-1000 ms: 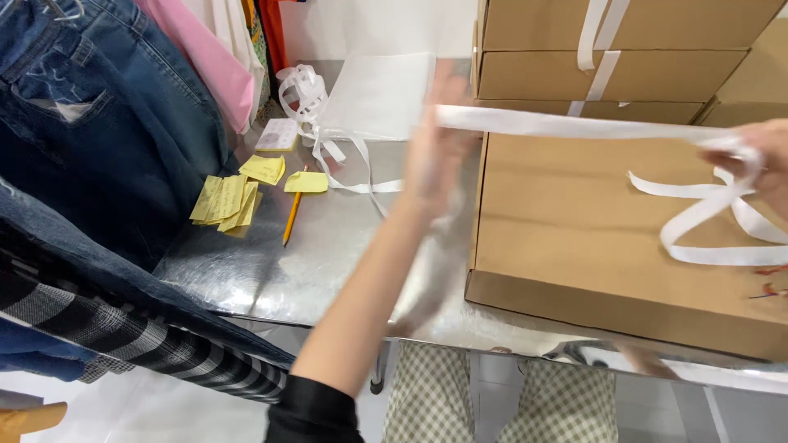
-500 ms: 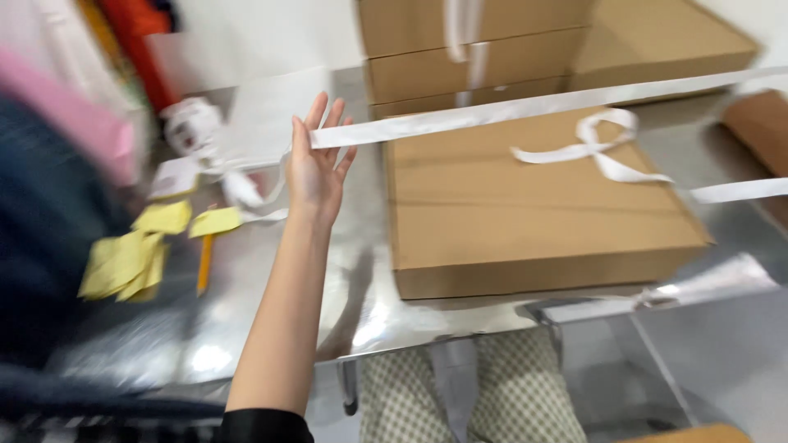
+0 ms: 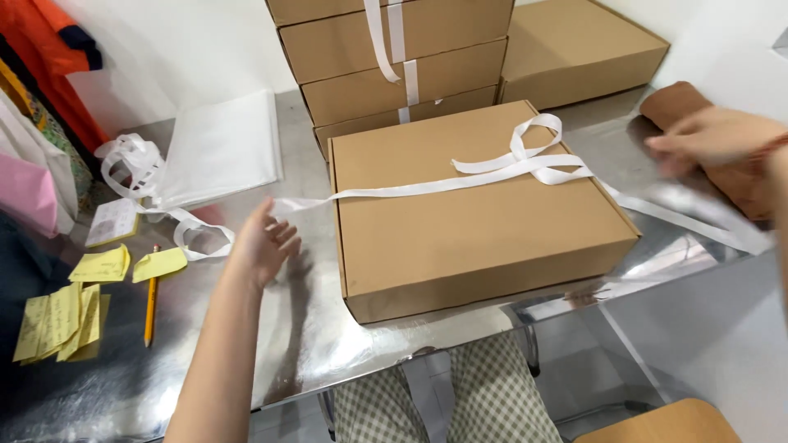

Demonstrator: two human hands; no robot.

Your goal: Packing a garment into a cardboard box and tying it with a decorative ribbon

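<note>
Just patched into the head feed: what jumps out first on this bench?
A flat brown cardboard box fills the middle of the shiny metal table, with a white ribbon laid across its lid and looped on top. The left hand hovers open just left of the box near the ribbon's trailing end, while the right hand is at the far right edge. More boxes are stacked behind.

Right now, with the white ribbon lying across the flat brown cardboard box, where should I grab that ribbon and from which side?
Take the white ribbon at its free stretch left of the flat brown cardboard box, just past the box edge, coming from the left. There it spans clear of the metal table, so fingers could likely close around it. The left hand is open and nearest; the right hand is farther away.
</note>
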